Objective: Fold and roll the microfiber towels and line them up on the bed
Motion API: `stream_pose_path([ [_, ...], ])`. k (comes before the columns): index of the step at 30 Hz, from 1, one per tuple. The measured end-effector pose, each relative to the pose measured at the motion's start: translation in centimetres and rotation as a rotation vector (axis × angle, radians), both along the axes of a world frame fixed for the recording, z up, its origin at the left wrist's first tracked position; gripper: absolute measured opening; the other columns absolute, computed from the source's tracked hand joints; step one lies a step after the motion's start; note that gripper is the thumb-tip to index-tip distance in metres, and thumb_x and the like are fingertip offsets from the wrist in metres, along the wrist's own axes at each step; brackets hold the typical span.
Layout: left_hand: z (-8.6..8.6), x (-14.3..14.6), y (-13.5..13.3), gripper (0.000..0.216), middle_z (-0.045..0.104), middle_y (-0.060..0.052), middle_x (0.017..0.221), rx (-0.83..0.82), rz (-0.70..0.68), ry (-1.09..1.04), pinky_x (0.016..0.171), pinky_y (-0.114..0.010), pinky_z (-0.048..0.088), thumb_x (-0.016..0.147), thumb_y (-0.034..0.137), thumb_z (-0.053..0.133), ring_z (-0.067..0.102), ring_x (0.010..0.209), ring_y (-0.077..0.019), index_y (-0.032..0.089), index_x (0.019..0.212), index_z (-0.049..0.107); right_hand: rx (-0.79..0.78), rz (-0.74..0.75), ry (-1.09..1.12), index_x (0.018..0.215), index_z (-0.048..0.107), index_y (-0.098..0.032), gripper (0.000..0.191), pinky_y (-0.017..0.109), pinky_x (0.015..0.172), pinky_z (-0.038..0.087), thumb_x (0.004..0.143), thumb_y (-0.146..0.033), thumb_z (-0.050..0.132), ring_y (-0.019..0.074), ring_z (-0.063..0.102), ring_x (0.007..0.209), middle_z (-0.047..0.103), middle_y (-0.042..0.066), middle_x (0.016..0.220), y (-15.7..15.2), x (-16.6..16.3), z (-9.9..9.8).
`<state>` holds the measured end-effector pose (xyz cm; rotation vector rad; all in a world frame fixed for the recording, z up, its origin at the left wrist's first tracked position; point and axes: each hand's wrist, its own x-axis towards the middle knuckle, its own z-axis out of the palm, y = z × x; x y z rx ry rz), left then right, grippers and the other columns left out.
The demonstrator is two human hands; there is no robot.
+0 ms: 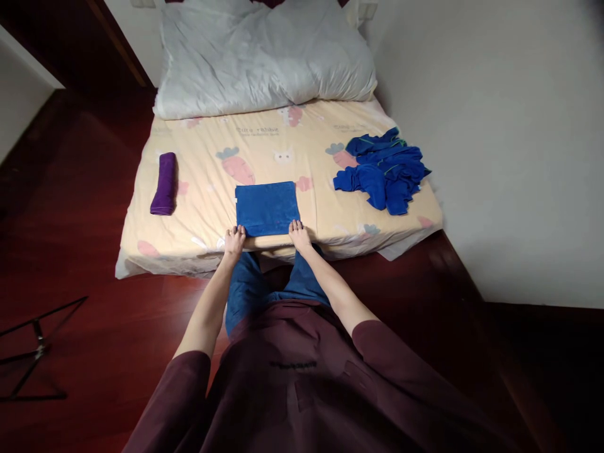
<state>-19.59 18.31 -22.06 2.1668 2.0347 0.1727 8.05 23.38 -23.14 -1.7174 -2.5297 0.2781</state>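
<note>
A blue towel [267, 207] lies folded into a flat rectangle near the front edge of the bed, a small white tag at its left side. At its near left corner, my left hand [234, 240] has its fingers curled over the cloth. My right hand [299, 234] grips the near right corner in the same way; the thumbs are mostly hidden. Off to the left, a rolled purple towel [164, 184] rests lengthwise on the sheet. A loose heap of blue cloths [384, 171], some with green edging, sits to the right.
The bed [202, 170] has a yellow sheet printed with carrots and rabbits. A puffy grey-white quilt [264, 60] is piled at its far end. A wall [495, 138] runs along the right. Black stand legs [40, 346] are on the dark red floor at left.
</note>
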Motion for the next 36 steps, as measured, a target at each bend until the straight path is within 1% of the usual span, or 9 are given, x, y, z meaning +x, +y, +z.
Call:
stream_pose_path([
  [6, -0.7, -1.2, -2.2, 0.061, 0.052, -0.022, 0.15, 0.037, -0.059, -0.143, 0.115, -0.063, 0.03, 0.092, 0.009, 0.035, 0.043, 0.143, -0.0377, 0.016, 0.152, 0.047, -0.057, 0.026, 0.089, 0.143, 0.057, -0.009, 0.055, 0.057, 0.117, 0.038, 0.091, -0.002, 0.041, 0.0346, 0.043, 0.147, 0.048, 0.022, 0.155, -1.1, 1.6, 0.2],
  [9, -0.8, -1.5, -4.1, 0.063, 0.054, -0.021, 0.15, 0.014, -0.083, -0.159, 0.118, -0.061, 0.028, 0.089, 0.009, 0.04, 0.042, 0.145, -0.0364, 0.017, 0.151, 0.049, -0.044, 0.049, 0.125, 0.14, 0.062, -0.014, 0.053, 0.052, 0.116, 0.04, 0.091, -0.003, 0.044, 0.0318, 0.046, 0.145, 0.055, 0.017, 0.151, -2.2, 2.8, -0.1],
  [12, -0.6, -1.9, -5.0, 0.06, 0.056, -0.018, 0.148, -0.002, -0.08, -0.153, 0.116, -0.057, 0.033, 0.089, 0.011, 0.042, 0.045, 0.142, -0.0353, 0.018, 0.147, 0.055, -0.052, 0.065, 0.227, 0.132, 0.068, -0.019, 0.047, 0.05, 0.116, 0.04, 0.09, -0.007, 0.051, 0.0296, 0.05, 0.14, 0.065, 0.012, 0.141, -2.1, 4.4, -0.5],
  [16, -0.3, -2.7, -3.5, 0.054, 0.068, -0.014, 0.133, 0.0, -0.009, -0.239, 0.111, -0.048, 0.042, 0.086, 0.012, 0.042, 0.054, 0.13, -0.0312, 0.018, 0.134, 0.065, -0.056, 0.031, 0.473, 0.117, 0.076, -0.021, 0.044, 0.046, 0.114, 0.042, 0.082, -0.005, 0.053, 0.0255, 0.056, 0.125, 0.073, 0.008, 0.121, -0.1, 6.5, -1.3],
  [22, -0.8, -3.6, -1.6, 0.041, 0.065, -0.012, 0.129, 0.031, 0.047, -0.379, 0.115, -0.048, 0.039, 0.076, 0.017, 0.051, 0.056, 0.126, -0.0289, 0.018, 0.109, 0.075, -0.093, -0.1, 0.615, 0.104, 0.079, -0.022, 0.037, 0.042, 0.103, 0.049, 0.074, -0.008, 0.063, 0.0251, 0.058, 0.112, 0.063, 0.008, 0.111, 1.4, 7.6, -2.7],
  [25, -1.3, -3.7, -1.9, 0.031, 0.061, -0.014, 0.125, 0.06, 0.132, -0.411, 0.116, -0.049, 0.038, 0.08, 0.023, 0.054, 0.053, 0.127, -0.0304, 0.019, 0.102, 0.075, -0.076, -0.127, 0.614, 0.103, 0.079, -0.022, 0.031, 0.042, 0.101, 0.049, 0.078, -0.012, 0.064, 0.0255, 0.058, 0.11, 0.063, 0.008, 0.106, 1.4, 7.6, -3.1],
  [28, -1.8, -3.6, -2.0, 0.027, 0.059, -0.016, 0.12, 0.083, 0.232, -0.439, 0.113, -0.048, 0.04, 0.087, 0.035, 0.055, 0.052, 0.122, -0.0316, 0.016, 0.096, 0.073, -0.045, -0.144, 0.59, 0.091, 0.077, -0.019, 0.015, 0.04, 0.098, 0.049, 0.086, -0.024, 0.064, 0.0258, 0.058, 0.105, 0.064, 0.01, 0.1, 1.5, 7.4, -3.1],
  [31, -2.1, -3.6, -1.7, 0.031, 0.059, -0.017, 0.113, 0.103, 0.288, -0.441, 0.112, -0.047, 0.041, 0.092, 0.041, 0.051, 0.051, 0.119, -0.0317, 0.016, 0.089, 0.069, -0.015, -0.17, 0.546, 0.078, 0.072, -0.02, 0.025, 0.039, 0.097, 0.047, 0.094, -0.035, 0.06, 0.0252, 0.058, 0.099, 0.063, 0.009, 0.093, 1.7, 7.2, -3.1],
  [36, -2.7, -3.6, -1.5, 0.031, 0.058, -0.016, 0.106, 0.125, 0.279, -0.42, 0.112, -0.049, 0.04, 0.096, 0.042, 0.046, 0.051, 0.117, -0.0313, 0.019, 0.082, 0.063, -0.015, -0.149, 0.51, 0.077, 0.068, -0.022, 0.031, 0.037, 0.099, 0.045, 0.098, -0.039, 0.055, 0.0236, 0.057, 0.098, 0.063, 0.007, 0.092, 1.8, 7.2, -3.3],
])
